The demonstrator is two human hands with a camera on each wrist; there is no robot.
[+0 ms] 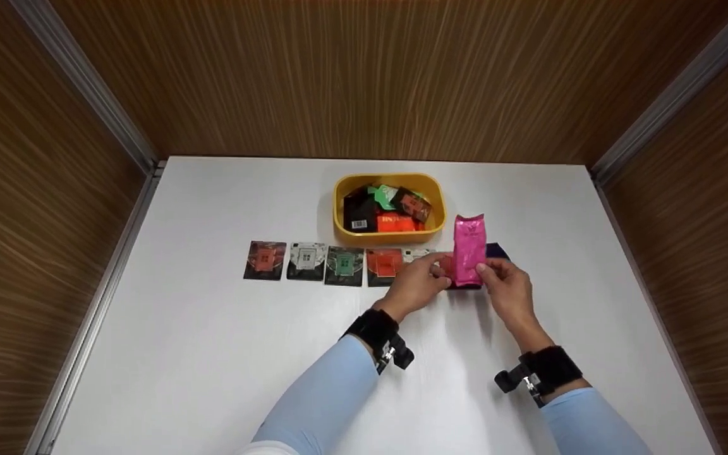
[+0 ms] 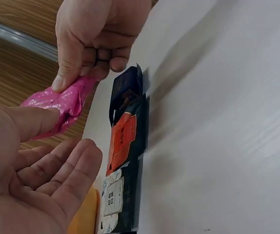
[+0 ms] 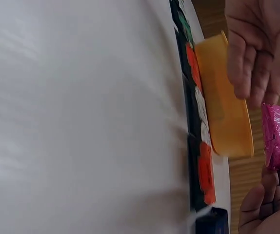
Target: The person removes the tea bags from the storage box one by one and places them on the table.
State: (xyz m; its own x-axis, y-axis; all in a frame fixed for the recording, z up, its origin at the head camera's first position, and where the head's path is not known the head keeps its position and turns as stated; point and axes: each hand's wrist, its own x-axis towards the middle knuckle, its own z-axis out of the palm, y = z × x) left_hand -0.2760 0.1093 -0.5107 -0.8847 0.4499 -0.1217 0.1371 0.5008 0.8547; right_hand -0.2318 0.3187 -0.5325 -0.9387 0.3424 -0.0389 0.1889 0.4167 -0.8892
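A shiny pink packet (image 1: 470, 249) is held upright above the right end of a row of flat sachets. My right hand (image 1: 510, 294) pinches its lower right corner between thumb and fingers. At the lower left edge of the packet is my left hand (image 1: 416, 285). Its thumb overlaps the packet in the left wrist view, with the other fingers (image 2: 76, 170) extended and apart from it; whether the thumb touches is unclear. Behind the packet lie an orange-labelled sachet (image 2: 123, 139) and a dark blue one (image 2: 126, 87), both partly hidden in the head view.
A yellow tub (image 1: 389, 238) holding several mixed sachets stands behind the row. Leftward lie red (image 1: 265, 260), white (image 1: 306, 261), green (image 1: 344, 265) and orange (image 1: 384, 264) labelled sachets. Wood-grain walls enclose the white table (image 1: 244, 354) at the back and sides.
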